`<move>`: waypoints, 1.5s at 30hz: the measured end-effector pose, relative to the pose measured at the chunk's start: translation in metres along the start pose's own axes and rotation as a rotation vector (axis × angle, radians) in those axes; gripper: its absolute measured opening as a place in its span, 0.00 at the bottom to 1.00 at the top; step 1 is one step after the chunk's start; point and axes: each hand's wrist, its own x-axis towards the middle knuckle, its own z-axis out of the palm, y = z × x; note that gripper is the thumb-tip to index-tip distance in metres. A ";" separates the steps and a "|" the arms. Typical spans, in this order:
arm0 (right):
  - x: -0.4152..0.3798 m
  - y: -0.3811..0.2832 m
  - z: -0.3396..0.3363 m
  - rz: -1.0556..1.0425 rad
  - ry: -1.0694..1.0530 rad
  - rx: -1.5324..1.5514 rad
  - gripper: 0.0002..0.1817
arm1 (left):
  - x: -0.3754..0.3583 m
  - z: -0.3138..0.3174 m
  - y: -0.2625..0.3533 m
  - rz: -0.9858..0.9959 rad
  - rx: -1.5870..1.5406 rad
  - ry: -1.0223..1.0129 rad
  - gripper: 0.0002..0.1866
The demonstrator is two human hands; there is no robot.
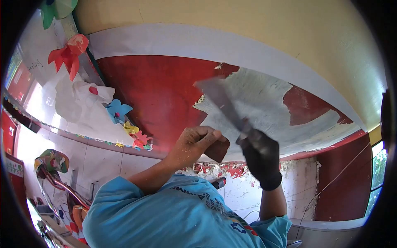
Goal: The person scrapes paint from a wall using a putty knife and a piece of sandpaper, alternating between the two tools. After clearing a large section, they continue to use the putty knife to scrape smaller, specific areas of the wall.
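Note:
My right hand (261,159), in a black glove, is closed around the handle of a scraper (223,103) with a long flat blade. The blade is blurred and points up and left, overlapping the border between red paint and bare grey surface. My bare left hand (194,144) pinches a dark reddish-brown flat piece (218,149), and pale specks dot its wrist. Behind both hands is a red painted wall panel (144,91), its middle stripped to a patchy grey area (256,93) with ragged edges. A red patch (304,105) remains at the right.
Paper flowers, among them a red one (70,56) and a blue one (118,110), stand along a white board at the left. Paint flakes (237,170) lie below the panel. A tiled floor (101,159), a metal-framed object (66,186) and a thin cord (331,182) also show.

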 end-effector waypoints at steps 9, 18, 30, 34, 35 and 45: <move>-0.018 0.002 -0.028 0.196 -0.049 0.169 0.25 | -0.006 -0.003 0.005 0.064 -0.018 0.036 0.16; -0.021 0.006 -0.010 0.243 0.057 0.398 0.27 | 0.033 0.037 0.034 0.173 0.013 -0.086 0.26; -0.021 -0.014 0.005 0.311 0.175 0.194 0.23 | 0.039 0.044 0.038 0.167 -0.152 0.042 0.28; -0.023 -0.013 0.007 0.265 0.183 0.186 0.24 | 0.040 0.036 0.041 0.028 -0.169 -0.060 0.25; -0.023 -0.012 0.009 0.249 0.197 0.116 0.24 | 0.041 0.036 0.040 0.026 -0.177 -0.062 0.25; -0.028 -0.022 0.003 0.429 0.234 0.098 0.13 | 0.041 0.033 0.044 0.039 -0.182 -0.116 0.27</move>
